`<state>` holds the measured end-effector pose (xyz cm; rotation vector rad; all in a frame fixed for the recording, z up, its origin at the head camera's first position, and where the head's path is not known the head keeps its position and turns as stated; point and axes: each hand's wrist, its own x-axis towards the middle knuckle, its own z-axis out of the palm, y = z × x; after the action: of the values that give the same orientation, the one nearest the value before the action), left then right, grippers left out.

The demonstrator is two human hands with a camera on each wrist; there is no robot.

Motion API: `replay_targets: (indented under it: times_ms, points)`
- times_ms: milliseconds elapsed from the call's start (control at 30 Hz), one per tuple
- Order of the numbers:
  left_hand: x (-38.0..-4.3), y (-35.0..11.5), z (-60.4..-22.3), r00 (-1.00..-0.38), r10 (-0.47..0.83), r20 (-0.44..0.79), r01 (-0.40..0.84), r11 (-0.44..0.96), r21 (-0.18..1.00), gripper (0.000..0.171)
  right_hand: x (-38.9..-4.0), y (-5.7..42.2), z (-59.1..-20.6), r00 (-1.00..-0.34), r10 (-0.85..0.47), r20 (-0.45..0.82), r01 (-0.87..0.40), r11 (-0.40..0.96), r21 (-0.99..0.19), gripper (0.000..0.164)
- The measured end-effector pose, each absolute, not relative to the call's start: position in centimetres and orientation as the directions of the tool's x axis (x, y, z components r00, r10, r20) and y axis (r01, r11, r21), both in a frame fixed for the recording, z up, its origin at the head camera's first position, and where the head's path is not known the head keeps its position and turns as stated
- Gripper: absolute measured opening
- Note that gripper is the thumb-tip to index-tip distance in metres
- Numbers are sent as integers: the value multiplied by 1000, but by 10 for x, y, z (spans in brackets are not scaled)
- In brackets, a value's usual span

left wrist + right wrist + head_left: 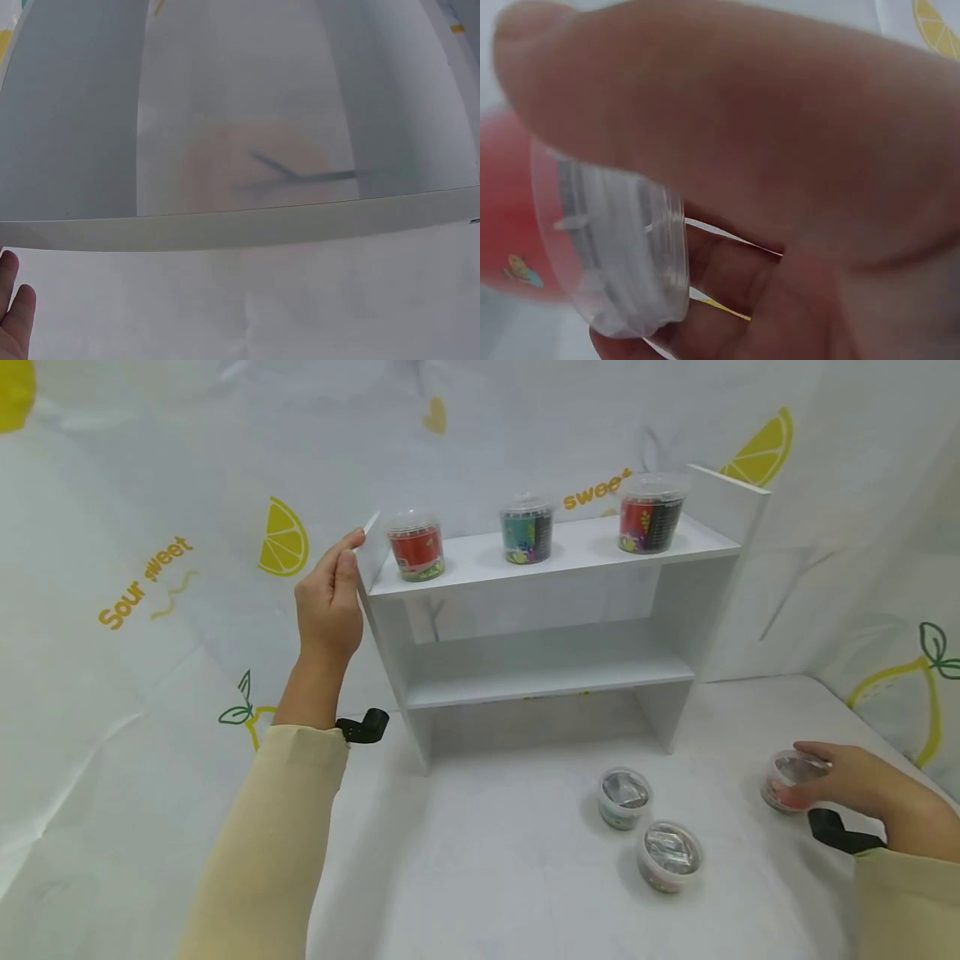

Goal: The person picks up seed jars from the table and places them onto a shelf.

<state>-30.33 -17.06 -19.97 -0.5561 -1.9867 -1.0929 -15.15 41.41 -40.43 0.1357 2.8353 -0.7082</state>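
My right hand (pixel 855 781) grips a lidded plastic cup (pixel 786 781) at the right of the table. In the right wrist view its red side (pixel 510 217) and clear lid show, with the thumb over the lid's rim and fingers curled beneath. My left hand (pixel 330 602) touches the upper left side panel of a white shelf unit (pixel 551 664), its fingers nearly straight. Two fingertips (pixel 19 307) appear beside a board edge in the left wrist view. On the top shelf stand a red cup (pixel 417 547), a teal cup (pixel 527 531) and a red-and-black cup (pixel 649 518).
Two more lidded cups stand on the white table in front of the shelf: one nearer it (pixel 624 797), the other (pixel 670 857) closer to me. The middle shelf board (pixel 547 668) is bare. Behind hangs a white sheet (pixel 187 460) printed with lemons.
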Motion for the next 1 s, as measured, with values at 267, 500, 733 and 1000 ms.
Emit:
replay_targets:
  times_ms: [267,500,733,1000]
  points:
    - [-302,-171,-197,-607,-2,795,676,525,517,39,-151,411,-402,-985,32,-169,105,890,-445,97]
    - [-302,-171,-199,-611,-6,792,672,525,522,39,-148,400,-387,-992,33,-122,91,861,-500,95]
    - [-305,-168,-201,-584,-2,811,689,527,497,39,-145,374,-359,-999,30,-22,37,837,-546,90]
    - [-302,-170,-201,-584,-5,812,681,542,493,39,-153,331,-309,-997,-24,77,-60,859,-509,85]
